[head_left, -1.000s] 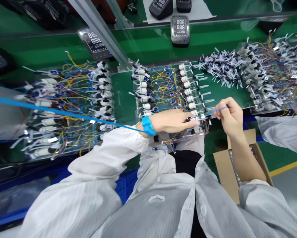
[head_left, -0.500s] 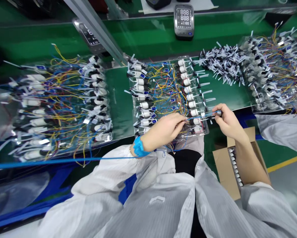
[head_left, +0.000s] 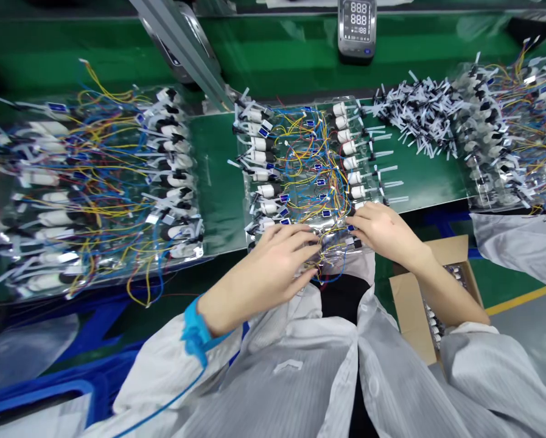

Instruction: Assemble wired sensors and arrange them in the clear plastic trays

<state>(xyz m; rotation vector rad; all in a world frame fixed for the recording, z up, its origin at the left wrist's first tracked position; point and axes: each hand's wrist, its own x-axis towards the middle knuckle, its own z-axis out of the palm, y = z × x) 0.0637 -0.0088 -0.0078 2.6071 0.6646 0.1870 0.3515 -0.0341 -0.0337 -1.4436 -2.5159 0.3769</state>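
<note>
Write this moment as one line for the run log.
Left hand: at near end of middle wired parts, grip unclear | Right hand: facing it, grip unclear | Nearby: pile of white-strip pieces, cardboard box

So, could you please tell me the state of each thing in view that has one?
Left hand: fingers bent and spread; grip unclear.
Right hand: fingers curled; grip unclear.
Blue wrist strap: fastened round the left wrist.
Middle tray: loaded with white parts and wires.
Wires: loose, tangled.
Black-and-white strips: heaped loosely.
Cardboard box: flaps open, parts inside.
Display unit: digits showing.
</note>
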